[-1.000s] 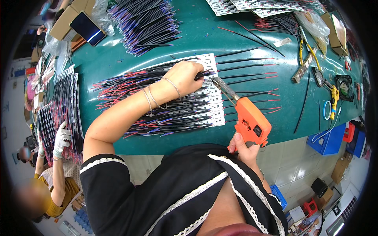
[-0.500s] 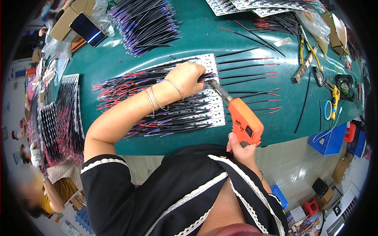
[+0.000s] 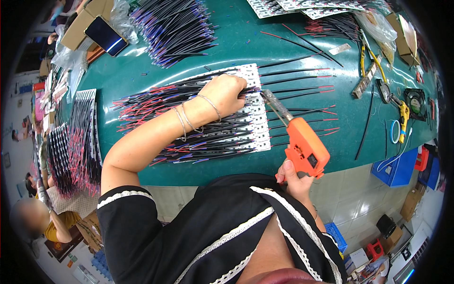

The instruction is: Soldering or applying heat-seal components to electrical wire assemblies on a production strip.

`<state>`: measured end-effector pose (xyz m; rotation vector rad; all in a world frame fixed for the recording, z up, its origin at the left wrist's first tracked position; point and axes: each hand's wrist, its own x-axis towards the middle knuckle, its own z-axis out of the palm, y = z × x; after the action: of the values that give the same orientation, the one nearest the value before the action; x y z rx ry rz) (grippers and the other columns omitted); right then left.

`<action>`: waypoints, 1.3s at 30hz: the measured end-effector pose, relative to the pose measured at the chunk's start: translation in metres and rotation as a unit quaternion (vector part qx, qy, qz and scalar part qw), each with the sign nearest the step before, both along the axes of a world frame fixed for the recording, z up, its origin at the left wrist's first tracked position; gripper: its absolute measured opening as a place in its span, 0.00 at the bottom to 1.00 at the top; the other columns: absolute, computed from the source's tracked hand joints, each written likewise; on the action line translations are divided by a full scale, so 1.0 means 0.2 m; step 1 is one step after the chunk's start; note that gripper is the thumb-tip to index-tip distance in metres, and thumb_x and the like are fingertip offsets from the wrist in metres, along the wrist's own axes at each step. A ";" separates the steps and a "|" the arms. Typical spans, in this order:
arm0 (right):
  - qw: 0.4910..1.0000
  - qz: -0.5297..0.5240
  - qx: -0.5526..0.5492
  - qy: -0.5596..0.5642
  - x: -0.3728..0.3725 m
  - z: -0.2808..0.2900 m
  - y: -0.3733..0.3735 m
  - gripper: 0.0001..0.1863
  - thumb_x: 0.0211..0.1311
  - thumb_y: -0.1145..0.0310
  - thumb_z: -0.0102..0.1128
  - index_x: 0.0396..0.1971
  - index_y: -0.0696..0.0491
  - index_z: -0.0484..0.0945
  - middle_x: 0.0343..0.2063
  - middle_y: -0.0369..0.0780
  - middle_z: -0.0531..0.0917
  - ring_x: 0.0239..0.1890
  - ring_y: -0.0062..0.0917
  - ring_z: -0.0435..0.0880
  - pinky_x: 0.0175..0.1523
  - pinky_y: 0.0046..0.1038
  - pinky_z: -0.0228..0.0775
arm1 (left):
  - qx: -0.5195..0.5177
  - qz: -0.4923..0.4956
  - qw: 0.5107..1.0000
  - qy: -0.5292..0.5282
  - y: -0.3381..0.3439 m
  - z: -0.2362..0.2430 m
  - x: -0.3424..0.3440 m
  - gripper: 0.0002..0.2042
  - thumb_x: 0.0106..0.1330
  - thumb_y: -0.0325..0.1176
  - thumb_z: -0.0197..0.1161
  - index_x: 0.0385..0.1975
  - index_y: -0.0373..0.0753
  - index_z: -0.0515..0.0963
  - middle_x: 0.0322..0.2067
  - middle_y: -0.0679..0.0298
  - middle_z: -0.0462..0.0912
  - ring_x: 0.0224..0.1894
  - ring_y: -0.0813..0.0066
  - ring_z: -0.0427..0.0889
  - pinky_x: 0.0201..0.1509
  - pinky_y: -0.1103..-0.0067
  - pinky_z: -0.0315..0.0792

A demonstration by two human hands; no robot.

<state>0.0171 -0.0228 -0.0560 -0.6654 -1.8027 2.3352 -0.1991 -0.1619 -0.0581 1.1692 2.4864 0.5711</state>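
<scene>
My left hand (image 3: 226, 94) is closed on black wires at the upper middle of a white circuit-board panel (image 3: 257, 130). Many black wires (image 3: 205, 137) with red and blue ends lie across the panel's left part; others stick out to its right. My right hand (image 3: 295, 182) grips an orange soldering gun (image 3: 305, 144) by its handle, its metal tip pointing at the panel just right of my left fingers. Whether the tip touches is unclear.
Green table (image 3: 345, 132) holds a wire bundle (image 3: 172, 33), phone (image 3: 106, 35), stacked panels (image 3: 269, 7), pliers (image 3: 363, 66), yellow tool (image 3: 402, 116) and fan (image 3: 416, 102). A co-worker (image 3: 61, 222) works at left beside hanging wired panels (image 3: 82, 132). Blue bins (image 3: 397, 168) stand below the right edge.
Since half a second ago the soldering gun has shifted right and slightly up, near its earlier position. My left hand stays put. The co-worker's arms and wires at left have moved.
</scene>
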 end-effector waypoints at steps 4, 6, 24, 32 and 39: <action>1.000 -0.001 -0.001 0.009 -0.02 0.03 0.04 0.18 0.55 0.73 0.48 0.45 0.65 0.60 0.12 0.36 0.66 0.09 0.17 0.64 0.15 0.19 0.59 | 0.004 -0.018 1.000 -0.016 -0.01 0.00 -0.01 0.08 0.48 0.30 0.57 0.24 0.31 0.73 0.23 0.51 0.75 0.30 0.54 0.74 0.35 0.69 0.68; 1.000 -0.006 -0.005 0.007 -0.04 0.04 0.06 0.18 0.56 0.73 0.48 0.45 0.65 0.60 0.12 0.36 0.66 0.09 0.17 0.64 0.15 0.19 0.59 | 0.037 -0.012 0.998 -0.044 -0.04 0.02 -0.02 0.08 0.50 0.30 0.56 0.26 0.31 0.72 0.24 0.51 0.75 0.30 0.55 0.74 0.36 0.69 0.68; 0.999 0.032 -0.021 0.000 -0.05 0.06 0.08 0.18 0.56 0.71 0.47 0.45 0.64 0.60 0.13 0.36 0.67 0.10 0.16 0.65 0.16 0.19 0.60 | 0.006 0.033 0.996 -0.077 -0.04 0.10 -0.07 0.11 0.47 0.35 0.62 0.24 0.33 0.74 0.21 0.54 0.77 0.25 0.60 0.77 0.31 0.73 0.69; 0.997 0.050 -0.039 -0.039 -0.02 0.00 0.04 0.16 0.54 0.74 0.52 0.41 0.61 0.62 0.17 0.36 0.69 0.11 0.17 0.67 0.17 0.18 0.62 | -0.044 0.066 0.995 -0.059 0.00 0.03 -0.04 0.11 0.45 0.37 0.60 0.17 0.34 0.74 0.16 0.53 0.75 0.20 0.59 0.75 0.28 0.72 0.69; 0.997 0.066 -0.005 -0.034 -0.04 -0.01 0.03 0.12 0.53 0.73 0.53 0.36 0.59 0.65 0.14 0.34 0.69 0.10 0.15 0.67 0.15 0.17 0.60 | -0.065 0.082 0.993 -0.047 0.02 0.00 -0.05 0.13 0.43 0.39 0.59 0.15 0.32 0.74 0.14 0.50 0.73 0.19 0.56 0.74 0.28 0.70 0.68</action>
<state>0.0097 -0.0171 -0.0574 -0.6532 -1.9210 2.4344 -0.2088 -0.1576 -0.0575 0.8760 2.5121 0.4846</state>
